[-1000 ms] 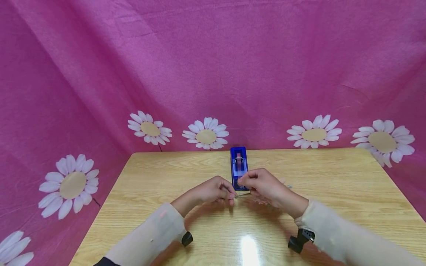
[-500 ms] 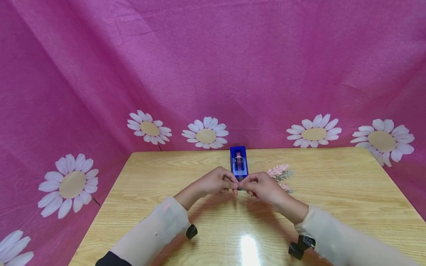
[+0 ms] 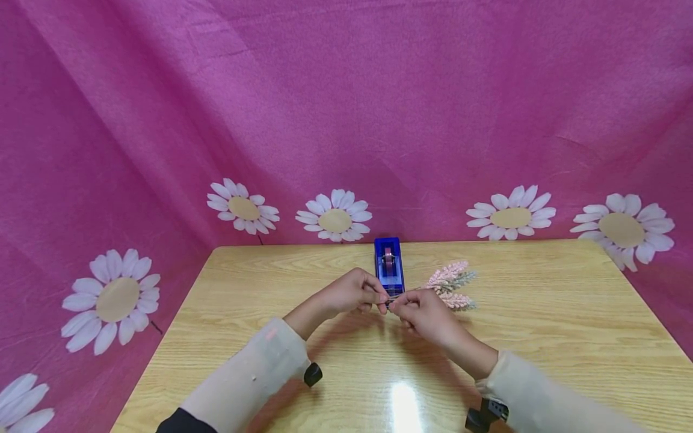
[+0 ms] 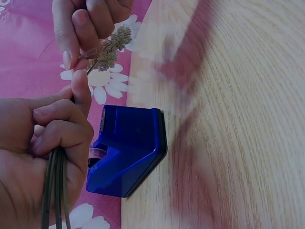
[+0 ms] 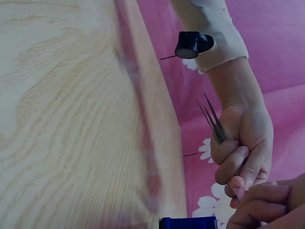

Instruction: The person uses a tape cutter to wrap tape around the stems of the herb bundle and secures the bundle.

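Observation:
My left hand [image 3: 357, 293] grips several thin green stems [image 4: 58, 191] of artificial flower sprigs [image 3: 446, 275] in its curled fingers. The pink and grey-green flower heads stick out to the right, beyond my right hand. My right hand [image 3: 428, 310] meets the left fingertips and pinches a small strip of clear tape [image 4: 90, 55] at the stems; how far the strip goes around them is hidden by the fingers. Just behind the hands stands a blue tape dispenser [image 3: 388, 264], its roll [image 4: 97, 152] visible in the left wrist view.
The wooden table [image 3: 260, 270] runs up to a pink cloth [image 3: 346, 120] printed with white daisies. A light glare [image 3: 406, 406] lies on the near part of the tabletop. Black wrist cameras [image 3: 313, 374] sit at both cuffs.
The hands rose slightly toward the dispenser and came together from a small gap. The flower heads, earlier mostly hidden behind the right hand, now show to its right.

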A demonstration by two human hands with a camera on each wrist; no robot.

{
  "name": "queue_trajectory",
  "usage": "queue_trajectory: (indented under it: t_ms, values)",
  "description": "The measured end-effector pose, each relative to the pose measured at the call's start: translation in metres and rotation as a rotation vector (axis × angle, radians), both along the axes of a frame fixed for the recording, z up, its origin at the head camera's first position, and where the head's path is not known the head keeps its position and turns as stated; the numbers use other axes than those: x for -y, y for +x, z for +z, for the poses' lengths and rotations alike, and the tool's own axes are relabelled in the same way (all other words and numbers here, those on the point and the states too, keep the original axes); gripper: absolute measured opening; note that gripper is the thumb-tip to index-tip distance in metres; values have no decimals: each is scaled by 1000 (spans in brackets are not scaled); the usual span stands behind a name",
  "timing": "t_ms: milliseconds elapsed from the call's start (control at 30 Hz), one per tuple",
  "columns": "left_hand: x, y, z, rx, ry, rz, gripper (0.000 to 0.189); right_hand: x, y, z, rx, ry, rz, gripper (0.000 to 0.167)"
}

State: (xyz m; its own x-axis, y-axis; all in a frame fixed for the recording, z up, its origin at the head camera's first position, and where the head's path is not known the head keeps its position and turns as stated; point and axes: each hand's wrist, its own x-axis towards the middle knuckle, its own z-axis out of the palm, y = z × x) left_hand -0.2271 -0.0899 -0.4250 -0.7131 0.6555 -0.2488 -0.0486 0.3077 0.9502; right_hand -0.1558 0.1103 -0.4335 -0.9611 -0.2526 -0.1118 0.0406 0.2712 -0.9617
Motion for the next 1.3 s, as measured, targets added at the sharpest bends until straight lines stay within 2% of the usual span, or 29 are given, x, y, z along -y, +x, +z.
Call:
queue_trajectory:
  t_ms: [200, 567, 700, 900, 1133, 1300]
  values:
    - [-1, 0, -1, 8, 15, 20, 14, 3, 3, -6, -50, 35, -40, 21]
    - [-1, 0, -3, 55, 47, 27, 14, 10, 13, -17, -83, 13, -136, 19]
    - [0, 0, -4, 62, 57, 33, 14, 12, 14, -25, -84, -46, -153, 19]
    - [0, -1, -5, 84, 73, 30, 16, 15, 12, -35, -26, -155, -172, 22]
    - [0, -1, -6, 111, 83, 17, 15, 18, 3, -44, 50, -285, -231, 23]
    - [0, -1, -6, 126, 92, 16, 15, 20, -4, -50, 42, -322, -275, 21]
